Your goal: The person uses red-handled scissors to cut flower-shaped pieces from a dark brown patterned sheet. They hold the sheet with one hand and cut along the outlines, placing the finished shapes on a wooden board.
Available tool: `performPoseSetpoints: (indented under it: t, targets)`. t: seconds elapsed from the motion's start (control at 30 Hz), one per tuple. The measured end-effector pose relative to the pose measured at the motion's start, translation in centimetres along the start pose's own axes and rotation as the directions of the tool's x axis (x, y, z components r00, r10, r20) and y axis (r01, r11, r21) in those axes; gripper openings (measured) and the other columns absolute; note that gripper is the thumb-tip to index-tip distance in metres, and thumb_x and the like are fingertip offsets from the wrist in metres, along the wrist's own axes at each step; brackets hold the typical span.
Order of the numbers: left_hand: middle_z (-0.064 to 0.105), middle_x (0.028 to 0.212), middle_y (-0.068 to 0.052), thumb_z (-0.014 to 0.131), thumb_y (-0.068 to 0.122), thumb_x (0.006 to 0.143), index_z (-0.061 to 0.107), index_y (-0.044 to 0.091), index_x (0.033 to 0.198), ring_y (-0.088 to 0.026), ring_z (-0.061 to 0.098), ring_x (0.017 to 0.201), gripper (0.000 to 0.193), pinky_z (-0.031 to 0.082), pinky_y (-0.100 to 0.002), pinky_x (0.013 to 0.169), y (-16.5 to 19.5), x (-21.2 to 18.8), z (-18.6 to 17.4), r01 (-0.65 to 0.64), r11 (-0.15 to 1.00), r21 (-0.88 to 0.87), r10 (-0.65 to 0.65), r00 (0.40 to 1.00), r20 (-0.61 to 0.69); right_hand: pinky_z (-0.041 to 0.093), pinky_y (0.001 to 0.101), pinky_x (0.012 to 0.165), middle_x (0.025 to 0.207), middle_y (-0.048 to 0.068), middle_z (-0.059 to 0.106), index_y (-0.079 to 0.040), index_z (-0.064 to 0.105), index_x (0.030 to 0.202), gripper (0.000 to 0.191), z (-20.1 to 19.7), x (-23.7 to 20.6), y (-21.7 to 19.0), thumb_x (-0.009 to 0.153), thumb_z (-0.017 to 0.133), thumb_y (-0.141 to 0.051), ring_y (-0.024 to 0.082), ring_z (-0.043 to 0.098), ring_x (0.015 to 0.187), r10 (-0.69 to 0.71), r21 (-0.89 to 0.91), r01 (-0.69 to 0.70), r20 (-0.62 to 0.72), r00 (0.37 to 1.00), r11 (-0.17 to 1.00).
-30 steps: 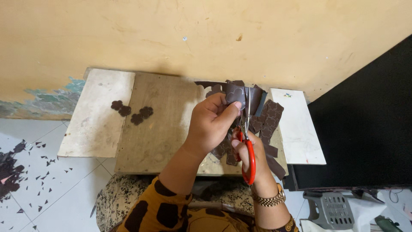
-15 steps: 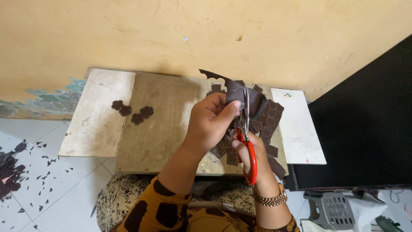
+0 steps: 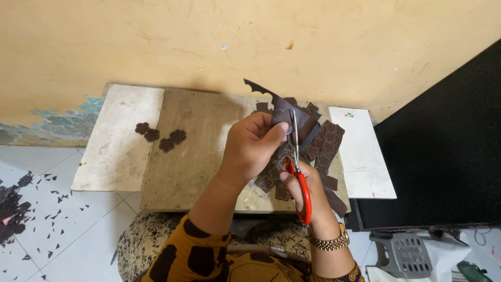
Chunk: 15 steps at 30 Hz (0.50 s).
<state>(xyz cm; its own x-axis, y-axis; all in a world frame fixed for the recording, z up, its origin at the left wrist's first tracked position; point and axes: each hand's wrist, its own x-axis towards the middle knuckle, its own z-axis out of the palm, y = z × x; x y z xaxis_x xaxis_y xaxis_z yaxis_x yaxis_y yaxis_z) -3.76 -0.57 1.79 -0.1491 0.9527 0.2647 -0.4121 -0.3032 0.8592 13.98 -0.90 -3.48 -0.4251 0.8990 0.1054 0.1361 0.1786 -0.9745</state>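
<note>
We see the left hand (image 3: 254, 149) with its grip closed on a dark brown sheet (image 3: 284, 108), thumb pressed on top; the right hand (image 3: 305, 185) has its grip closed around the red handles of the scissors (image 3: 297, 172), whose blades point up into the sheet. The right fingers are mostly hidden behind the handles; how far the blades are apart we cannot tell. The sheet is held above the wooden surface (image 3: 198, 151), over a pile of brown strips (image 3: 326, 149); small cut flower shapes (image 3: 162, 137) lie well apart to the left.

Left hand (image 3: 253, 149) raised, fingers curled, thumb pinching forward. Right hand (image 3: 305, 183) just below it, fingers closed in a grip, wrist bent, both forearms angled inward.
</note>
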Motion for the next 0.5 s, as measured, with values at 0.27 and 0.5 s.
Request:
performPoseSetpoints:
  t: [0.27, 0.5]
  targets:
    - [0.07, 0.087, -0.001, 0.069, 0.01, 0.096, 0.066, 0.0, 0.099, -0.004, 0.062, 0.078, 0.011, 0.051, -0.022, 0.07, 0.67, -0.4, 0.34, -0.041, 0.991, 0.125, 0.038, 0.999, 0.024, 0.042, 0.0272, 0.063, 0.082, -0.001, 0.052, -0.004, 0.058, 0.098, 0.026, -0.17, -0.13, -0.34, 0.087, 0.061, -0.027, 0.011, 0.049, 0.074, 0.042, 0.135, -0.051, 0.076, 0.996, 0.99]
    - [0.07, 0.089, -0.001, 0.073, 0.014, 0.096, 0.071, -0.002, 0.106, -0.006, 0.061, 0.079, 0.019, 0.051, -0.024, 0.071, 0.2, -0.3, 0.0, 0.011, 0.999, 0.045, -0.013, 0.999, 0.045, 0.043, 0.0293, 0.063, 0.081, 0.0, 0.05, -0.003, 0.057, 0.102, 0.029, -0.47, -0.18, 0.17, 0.089, 0.061, -0.028, 0.013, 0.049, 0.073, 0.04, 0.172, -0.054, 0.084, 0.996, 0.984]
